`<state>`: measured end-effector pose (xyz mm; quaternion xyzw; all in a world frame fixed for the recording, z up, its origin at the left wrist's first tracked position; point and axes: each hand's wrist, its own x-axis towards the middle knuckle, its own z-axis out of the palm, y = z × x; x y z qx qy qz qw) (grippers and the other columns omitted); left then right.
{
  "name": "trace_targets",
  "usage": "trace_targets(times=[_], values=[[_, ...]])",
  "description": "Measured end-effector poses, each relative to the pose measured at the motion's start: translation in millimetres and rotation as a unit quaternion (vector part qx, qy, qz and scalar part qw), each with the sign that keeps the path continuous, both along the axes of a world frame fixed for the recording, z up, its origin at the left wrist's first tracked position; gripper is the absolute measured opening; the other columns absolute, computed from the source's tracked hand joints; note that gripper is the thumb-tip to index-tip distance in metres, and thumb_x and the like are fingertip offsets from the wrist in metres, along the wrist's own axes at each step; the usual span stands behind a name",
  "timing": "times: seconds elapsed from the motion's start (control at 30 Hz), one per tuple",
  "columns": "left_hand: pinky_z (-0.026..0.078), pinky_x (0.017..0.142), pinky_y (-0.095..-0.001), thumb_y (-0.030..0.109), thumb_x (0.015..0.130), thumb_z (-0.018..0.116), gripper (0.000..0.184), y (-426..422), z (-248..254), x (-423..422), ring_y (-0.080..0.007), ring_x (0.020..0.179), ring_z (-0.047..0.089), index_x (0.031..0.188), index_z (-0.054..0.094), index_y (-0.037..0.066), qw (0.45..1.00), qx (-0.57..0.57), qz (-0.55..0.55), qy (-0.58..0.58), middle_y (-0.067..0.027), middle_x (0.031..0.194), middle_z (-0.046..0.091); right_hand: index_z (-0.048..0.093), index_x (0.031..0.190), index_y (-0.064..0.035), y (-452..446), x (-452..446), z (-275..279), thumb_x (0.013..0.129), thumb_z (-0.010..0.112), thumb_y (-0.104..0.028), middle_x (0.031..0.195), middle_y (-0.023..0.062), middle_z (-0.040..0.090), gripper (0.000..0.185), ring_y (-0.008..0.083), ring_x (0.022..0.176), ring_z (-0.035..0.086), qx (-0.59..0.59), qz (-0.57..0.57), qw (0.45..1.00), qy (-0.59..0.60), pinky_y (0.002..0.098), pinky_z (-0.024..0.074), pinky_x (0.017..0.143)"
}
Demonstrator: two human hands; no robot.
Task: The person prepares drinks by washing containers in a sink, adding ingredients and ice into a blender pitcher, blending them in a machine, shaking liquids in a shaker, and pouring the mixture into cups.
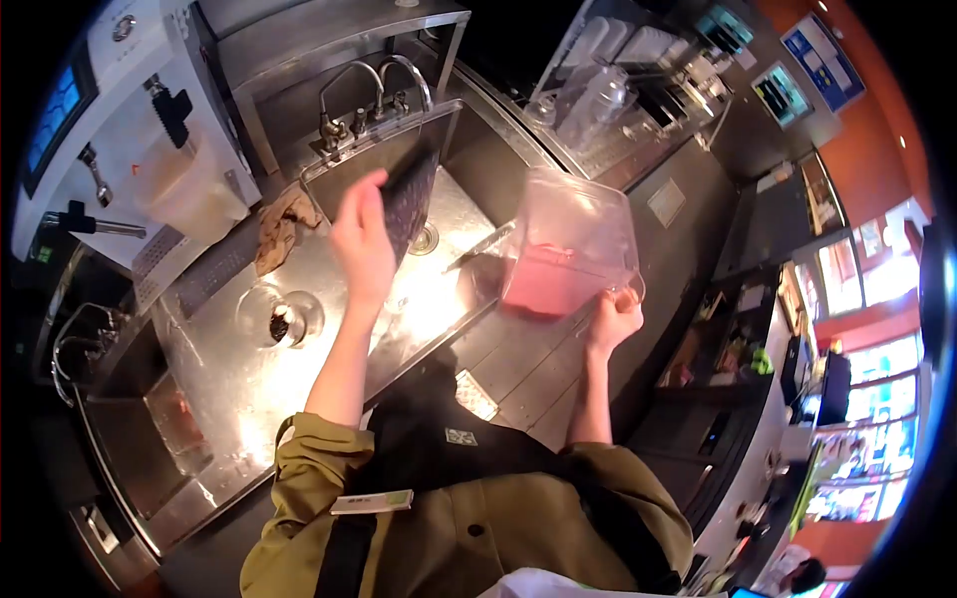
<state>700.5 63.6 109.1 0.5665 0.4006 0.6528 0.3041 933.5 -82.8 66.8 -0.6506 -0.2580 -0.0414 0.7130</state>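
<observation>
My left hand (364,244) is raised over the steel sink counter, its fingers closed on a dark flat panel (411,204) that stands tilted and looks speckled or perforated; motion blurs it. Out to the right, my right hand (616,321) grips a clear plastic pitcher (578,214) at its handle side. Pink liquid (543,284) fills its lower part. The pitcher hangs tilted over the floor, just off the sink's front edge. On the steel counter, nearest my left forearm, is a clear round vessel (289,319) with something dark inside.
Behind my left hand is a sink basin (478,184) with curved faucets (379,85). A crumpled brown cloth (287,227) lies beside a white dispensing machine (110,169) holding a cloudy container (194,189). Clear containers (596,105) stand on the back-right counter. A second basin (164,419) is at lower left.
</observation>
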Motion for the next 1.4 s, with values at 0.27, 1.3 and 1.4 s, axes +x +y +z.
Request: trace_targets(times=[0.27, 1.3, 1.4], values=[[0.04, 0.085, -0.0354, 0.028, 0.078, 0.057, 0.059, 60.7, -234.3, 81.8, -0.0342, 0.097, 0.052, 0.125, 0.035, 0.001, 0.909, -0.269, -0.039, 0.315, -0.0214, 0.106, 0.053, 0.049, 0.06, -0.0034, 83.3, 130.1, 8.2, 0.066, 0.053, 0.002, 0.053, -0.0003, 0.047, 0.009, 0.0062, 0.04, 0.039, -0.012, 0.097, 0.992, 0.077, 0.0199, 0.0273, 0.037], [0.029, 0.096, -0.0398, 0.012, 0.047, 0.078, 0.088, 122.5, -237.3, 217.6, -0.0319, 0.114, 0.037, 0.123, 0.033, 0.008, 0.963, -0.182, -0.076, 0.182, -0.0164, 0.121, 0.039, 0.044, 0.068, -0.0053, 330.1, 191.3, 35.7, 0.054, 0.062, -0.015, 0.059, 0.0117, 0.053, 0.024, 0.0291, 0.051, 0.055, -0.41, 0.472, 0.423, -0.656, 0.0384, 0.0445, 0.05], [0.027, 0.094, -0.0471, 0.016, 0.048, 0.075, 0.09, 142.3, -257.7, 228.4, -0.0326, 0.114, 0.035, 0.125, 0.03, 0.011, 0.96, -0.129, -0.124, 0.214, -0.0149, 0.119, 0.038, 0.045, 0.067, -0.0047, 344.0, 152.8, 31.5, 0.056, 0.058, -0.012, 0.056, 0.012, 0.053, 0.019, 0.0295, 0.05, 0.056, -0.403, 0.471, 0.385, -0.684, 0.039, 0.0459, 0.049]])
